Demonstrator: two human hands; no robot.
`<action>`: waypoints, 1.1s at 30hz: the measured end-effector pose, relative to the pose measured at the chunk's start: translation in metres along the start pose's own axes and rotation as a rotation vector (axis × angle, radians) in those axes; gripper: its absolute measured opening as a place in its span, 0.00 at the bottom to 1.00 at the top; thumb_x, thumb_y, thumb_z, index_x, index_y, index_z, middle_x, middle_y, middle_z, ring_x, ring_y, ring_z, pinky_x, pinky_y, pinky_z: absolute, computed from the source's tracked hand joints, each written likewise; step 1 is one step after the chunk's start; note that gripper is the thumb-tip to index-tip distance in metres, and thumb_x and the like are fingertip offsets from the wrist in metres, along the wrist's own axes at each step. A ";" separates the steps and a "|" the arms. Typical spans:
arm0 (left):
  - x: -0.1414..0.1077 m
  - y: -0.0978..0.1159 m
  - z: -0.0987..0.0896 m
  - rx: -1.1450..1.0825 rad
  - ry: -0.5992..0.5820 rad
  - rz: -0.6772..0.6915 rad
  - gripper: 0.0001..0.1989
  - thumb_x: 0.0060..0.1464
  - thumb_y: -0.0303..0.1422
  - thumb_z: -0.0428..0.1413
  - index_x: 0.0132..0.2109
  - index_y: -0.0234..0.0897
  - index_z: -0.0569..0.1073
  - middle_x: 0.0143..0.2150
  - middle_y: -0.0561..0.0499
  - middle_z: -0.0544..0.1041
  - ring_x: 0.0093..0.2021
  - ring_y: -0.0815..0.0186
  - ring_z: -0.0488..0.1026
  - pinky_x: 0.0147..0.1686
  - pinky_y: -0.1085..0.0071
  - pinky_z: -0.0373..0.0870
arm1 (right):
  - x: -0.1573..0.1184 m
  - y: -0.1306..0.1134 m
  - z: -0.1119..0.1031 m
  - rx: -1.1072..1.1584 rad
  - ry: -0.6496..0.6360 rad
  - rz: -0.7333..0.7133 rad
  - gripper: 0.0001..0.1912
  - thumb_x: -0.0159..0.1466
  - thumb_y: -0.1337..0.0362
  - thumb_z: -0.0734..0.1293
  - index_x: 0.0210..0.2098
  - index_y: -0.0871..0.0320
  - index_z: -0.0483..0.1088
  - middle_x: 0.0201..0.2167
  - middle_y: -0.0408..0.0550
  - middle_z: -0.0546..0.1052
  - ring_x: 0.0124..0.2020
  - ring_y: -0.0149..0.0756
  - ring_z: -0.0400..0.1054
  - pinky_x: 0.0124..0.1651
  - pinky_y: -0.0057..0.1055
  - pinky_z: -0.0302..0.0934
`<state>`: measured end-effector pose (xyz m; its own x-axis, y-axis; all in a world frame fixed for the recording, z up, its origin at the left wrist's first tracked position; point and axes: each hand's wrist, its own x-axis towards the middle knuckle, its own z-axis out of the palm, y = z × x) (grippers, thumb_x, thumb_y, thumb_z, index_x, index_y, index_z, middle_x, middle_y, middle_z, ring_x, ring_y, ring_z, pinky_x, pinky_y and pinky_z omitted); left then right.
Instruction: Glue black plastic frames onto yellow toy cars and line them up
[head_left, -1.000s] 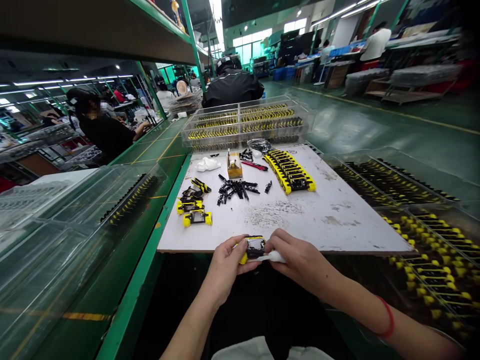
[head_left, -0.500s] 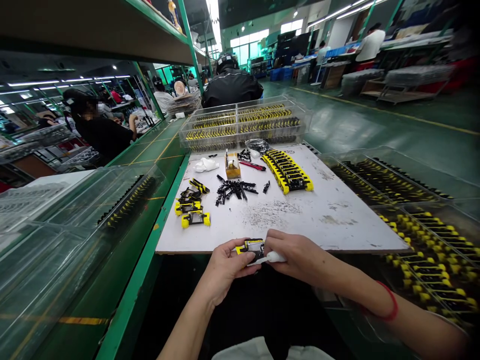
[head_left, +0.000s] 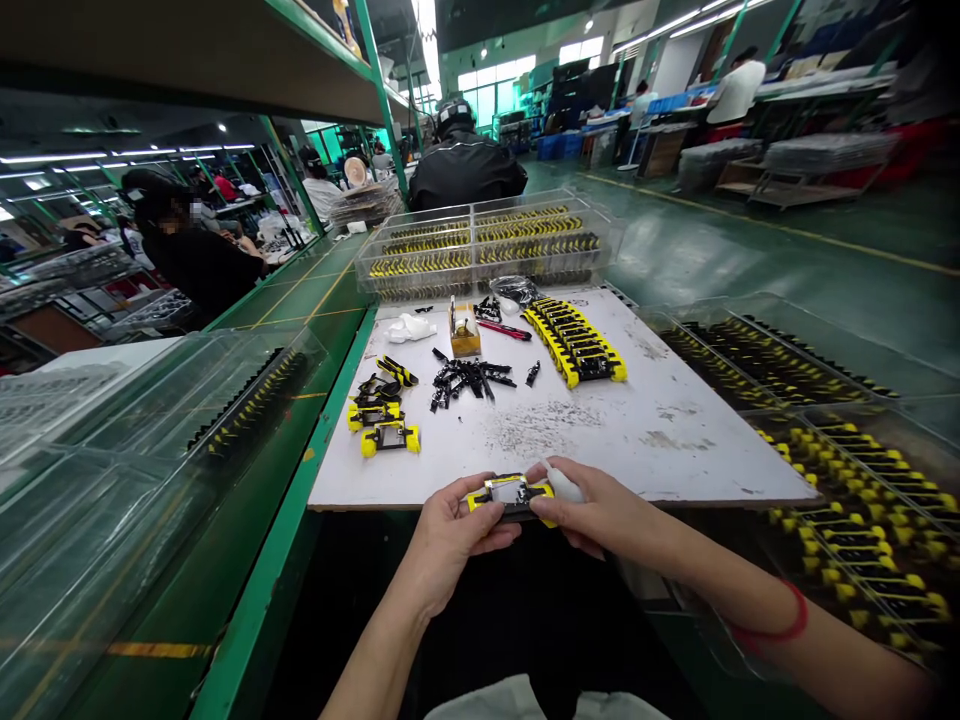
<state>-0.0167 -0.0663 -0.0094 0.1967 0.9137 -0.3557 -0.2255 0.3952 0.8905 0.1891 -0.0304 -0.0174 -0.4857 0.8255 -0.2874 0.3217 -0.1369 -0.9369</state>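
Note:
A yellow-and-black frame part (head_left: 510, 492) is held at the near edge of the white board (head_left: 600, 450). My left hand (head_left: 459, 522) grips its left end between thumb and fingers. At its right end, my right hand (head_left: 581, 508) pinches the part, and a white bottle-like object (head_left: 564, 484) sits against that palm. Several black pieces (head_left: 469, 378) lie in a pile on the board. Two yellow-and-black frames (head_left: 390, 438) stand at the left, beside loose curved parts. A curved row of yellow-and-black frames (head_left: 574, 340) is at the right.
Behind the board stands a clear tray of parts (head_left: 487, 245). More clear trays flank it at right (head_left: 862, 520) and left (head_left: 247, 400). A small yellowish box (head_left: 465, 335), a red pen-like tool (head_left: 504, 329) and crumpled white material (head_left: 410, 328) are on the board. People sit further back.
My right hand has opened out from over the part to its right end. The white object has swung from below the part to above it, beside my right fingers.

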 end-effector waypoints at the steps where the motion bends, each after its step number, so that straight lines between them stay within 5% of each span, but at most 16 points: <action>1: 0.000 0.000 0.000 0.000 0.001 -0.002 0.28 0.51 0.35 0.63 0.57 0.31 0.66 0.49 0.37 0.77 0.39 0.60 0.79 0.43 0.68 0.76 | 0.000 -0.001 0.002 0.024 -0.007 0.020 0.20 0.61 0.50 0.64 0.46 0.57 0.61 0.22 0.38 0.67 0.16 0.26 0.58 0.16 0.22 0.51; 13: 0.000 0.005 0.002 0.026 -0.006 -0.028 0.27 0.51 0.33 0.63 0.57 0.31 0.66 0.46 0.39 0.78 0.37 0.63 0.79 0.41 0.72 0.77 | -0.003 -0.008 0.005 0.318 -0.038 0.109 0.16 0.56 0.56 0.68 0.38 0.59 0.65 0.27 0.42 0.71 0.18 0.21 0.52 0.17 0.19 0.40; 18: -0.001 0.005 0.003 0.038 -0.029 -0.006 0.27 0.53 0.34 0.62 0.58 0.32 0.66 0.48 0.40 0.77 0.40 0.62 0.79 0.44 0.69 0.75 | 0.004 -0.005 0.006 0.256 0.037 0.117 0.14 0.54 0.59 0.67 0.38 0.57 0.65 0.24 0.40 0.71 0.16 0.21 0.51 0.16 0.19 0.40; 24: 0.000 0.003 0.004 0.064 -0.005 0.053 0.38 0.51 0.35 0.63 0.64 0.32 0.55 0.40 0.42 0.79 0.36 0.62 0.78 0.41 0.66 0.75 | 0.005 -0.005 0.003 0.167 0.023 0.030 0.15 0.56 0.57 0.67 0.39 0.56 0.63 0.23 0.38 0.70 0.15 0.22 0.53 0.16 0.20 0.45; 29: 0.007 0.001 0.006 0.115 -0.010 0.126 0.38 0.55 0.37 0.59 0.66 0.33 0.49 0.39 0.43 0.77 0.36 0.61 0.78 0.41 0.63 0.74 | 0.010 -0.004 0.001 0.129 0.103 -0.002 0.17 0.54 0.58 0.68 0.40 0.57 0.63 0.20 0.36 0.68 0.14 0.21 0.51 0.16 0.21 0.43; 33: 0.010 -0.001 0.006 0.385 0.162 0.273 0.33 0.57 0.38 0.55 0.65 0.35 0.53 0.42 0.42 0.75 0.42 0.58 0.75 0.45 0.61 0.71 | 0.018 -0.002 0.006 0.140 0.209 0.025 0.19 0.52 0.57 0.67 0.40 0.58 0.63 0.16 0.35 0.64 0.13 0.22 0.49 0.16 0.22 0.44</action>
<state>-0.0091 -0.0576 -0.0121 0.0220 0.9940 -0.1069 0.1268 0.1033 0.9865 0.1749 -0.0183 -0.0223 -0.2959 0.9141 -0.2772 0.2088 -0.2212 -0.9526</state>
